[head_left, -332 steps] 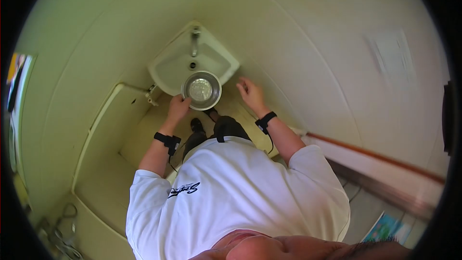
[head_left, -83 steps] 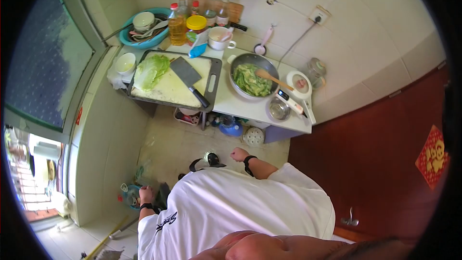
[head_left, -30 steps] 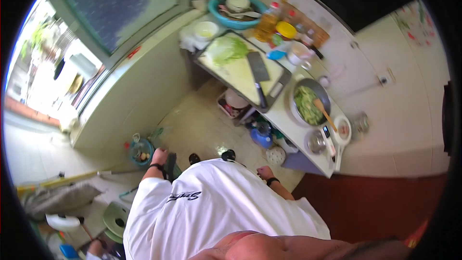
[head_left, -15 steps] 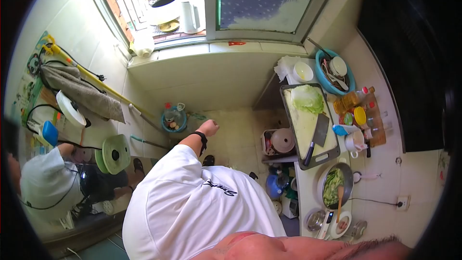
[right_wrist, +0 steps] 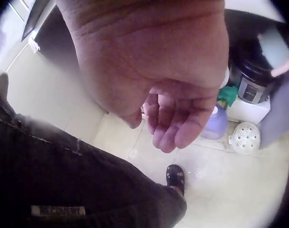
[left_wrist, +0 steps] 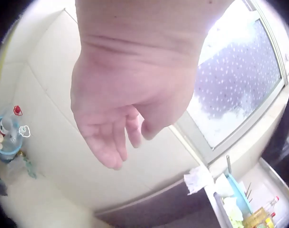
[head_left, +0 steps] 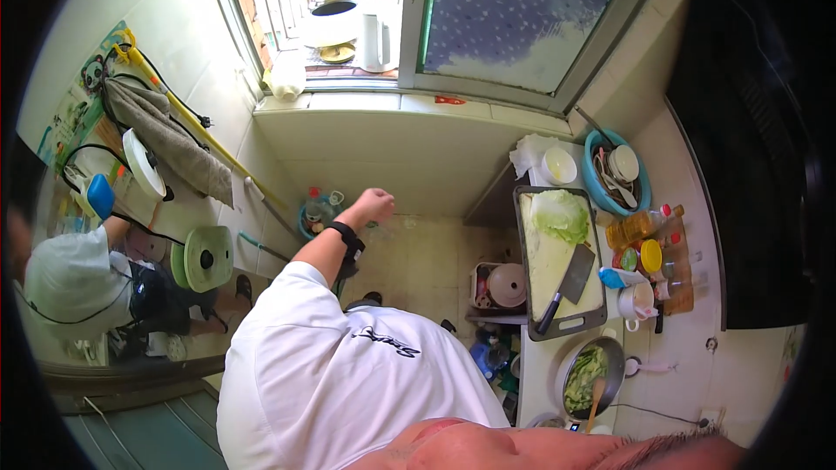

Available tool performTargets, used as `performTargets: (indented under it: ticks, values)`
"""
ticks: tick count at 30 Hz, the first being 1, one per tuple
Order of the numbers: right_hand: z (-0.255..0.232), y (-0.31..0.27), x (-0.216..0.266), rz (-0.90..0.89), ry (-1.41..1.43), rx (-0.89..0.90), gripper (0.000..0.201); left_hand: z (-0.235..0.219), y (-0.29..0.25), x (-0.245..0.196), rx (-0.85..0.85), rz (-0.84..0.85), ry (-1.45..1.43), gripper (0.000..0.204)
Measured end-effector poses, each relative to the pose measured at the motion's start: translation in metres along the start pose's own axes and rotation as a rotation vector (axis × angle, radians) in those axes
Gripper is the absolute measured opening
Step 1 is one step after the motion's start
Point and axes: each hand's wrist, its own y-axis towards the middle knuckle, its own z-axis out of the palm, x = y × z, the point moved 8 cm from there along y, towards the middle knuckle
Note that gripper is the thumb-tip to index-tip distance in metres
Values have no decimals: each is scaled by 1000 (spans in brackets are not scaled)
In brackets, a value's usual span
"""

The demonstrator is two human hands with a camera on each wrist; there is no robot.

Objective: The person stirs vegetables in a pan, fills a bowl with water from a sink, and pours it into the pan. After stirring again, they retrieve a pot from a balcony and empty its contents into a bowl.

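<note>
The left hand (head_left: 374,205) is held out in front of the body, above the floor and near the low tiled wall, with nothing in it. In the left wrist view the left hand (left_wrist: 130,104) hangs with relaxed, slightly bent fingers. The right hand (right_wrist: 154,85) shows only in its own wrist view, empty, its fingers loosely curled over the floor beside a dark trouser leg. A blue basin (head_left: 315,216) with things in it stands on the floor just beyond the left hand.
On the right, a counter holds a cutting board (head_left: 544,252) with cabbage (head_left: 560,216) and a cleaver (head_left: 575,275), and a pan (head_left: 585,379) of greens. A window (head_left: 522,17) is ahead. At left hang a towel (head_left: 165,135) and lids (head_left: 207,258). A pink-lidded container (head_left: 507,285) stands under the counter.
The view has turned from a corner sink, past the counter, to the window wall. The metal bowl held earlier is out of sight. The left arm has risen forward; the right has left the head view.
</note>
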Motion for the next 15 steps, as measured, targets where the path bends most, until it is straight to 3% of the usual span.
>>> performTargets:
  ticks: [8, 11, 15]
  values:
    - [-6, 10, -11, 13, -6, 1, 36, -78, -30, -110, -184, 173, -81, 22]
    - [5, 9, -27, 36, 15, -8, 37, -81, -46, -152, -197, 243, -180, 23]
    - [25, 2, -45, 68, 43, -15, 37, -50, -54, -189, -156, 290, -178, 25]
